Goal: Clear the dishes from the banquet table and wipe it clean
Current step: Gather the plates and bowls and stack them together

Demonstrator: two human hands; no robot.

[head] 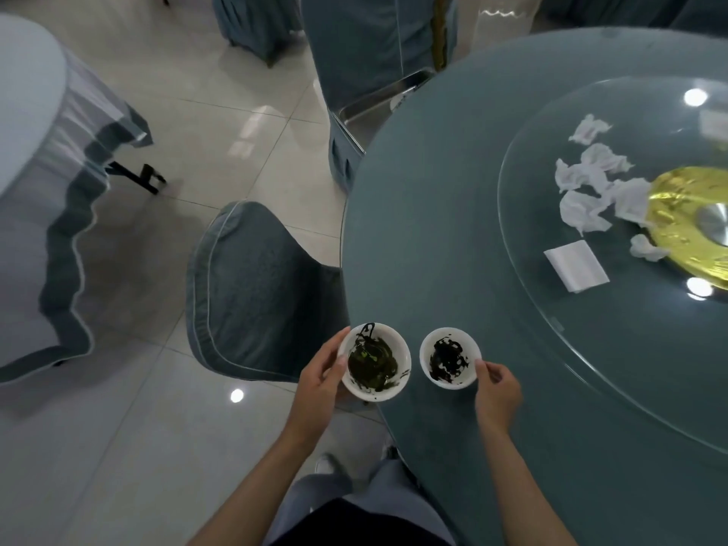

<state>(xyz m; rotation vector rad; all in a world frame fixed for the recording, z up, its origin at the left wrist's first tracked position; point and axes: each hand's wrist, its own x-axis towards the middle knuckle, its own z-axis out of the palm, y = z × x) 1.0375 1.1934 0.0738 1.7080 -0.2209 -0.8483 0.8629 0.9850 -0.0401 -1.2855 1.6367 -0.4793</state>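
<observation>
Over on the far left, a neighbouring table (43,159) with its blue-grey cloth hanging in waves over the pale tiled floor (130,447). Moving in, a covered chair (256,293) is tucked close to the banquet table (445,214). And here's the action, right at the near rim: the left hand (319,376) grips the larger white bowl (374,362), thumb hooked over its left edge and fingers curled round the outside. The bowl is smeared with dark green-black leftovers and straddles the table's edge, though whether it rests on the cloth or is lifted off it, I can't tell. Just beside it, fully over the tabletop and not touching the first, is the smaller white bowl (450,358), streaked with dark sauce. The right hand (498,392) pinches its right-hand rim between curled fingers and thumb. Up behind the table's far-left edge, a metal tray (378,104) sits on another covered chair (354,45), partly hidden by the tabletop. Further right, the glass turntable (591,329) carries a flat folded napkin (577,266) near its left side and a cluster of crumpled tissues (591,179) above it, one of them touching the shiny gold centrepiece (685,222) at the frame's right edge.
</observation>
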